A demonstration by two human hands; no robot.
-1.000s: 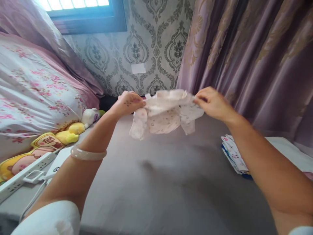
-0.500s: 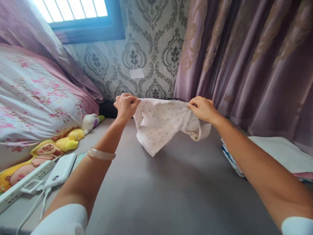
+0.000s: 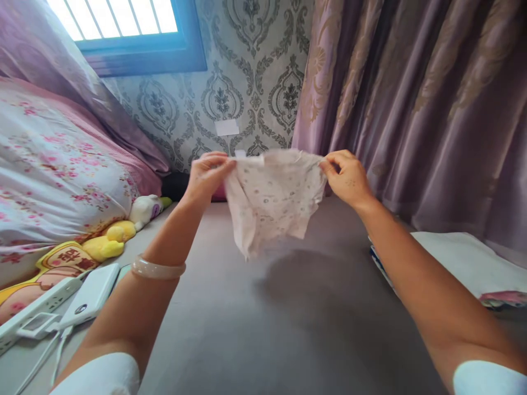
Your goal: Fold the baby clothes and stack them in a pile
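Observation:
A small pale pink garment (image 3: 275, 200) with little printed motifs hangs in the air above the grey bed sheet, blurred by motion. Its exact kind is unclear. My left hand (image 3: 212, 173) pinches its upper left corner between thumb and fingers. At the upper right corner, my right hand (image 3: 346, 175) holds it the same way, so the top edge is stretched between both hands. A white tag-like bit sticks up from that edge near my left hand. The lower edge dangles loose and uneven over its shadow on the sheet.
A folded pile of cloth (image 3: 461, 263) lies at the right. On the left are a power strip (image 3: 41, 307), a white power bank (image 3: 93, 296) with cables, plush toys (image 3: 109, 244) and floral bedding (image 3: 82, 170). Purple curtains (image 3: 407, 120) hang by the patterned wall (image 3: 255, 82).
The garment has been raised slightly and swung, so its printed face now spreads flatter toward me. Both hands keep their grip; the right hand has turned and moved a little up.

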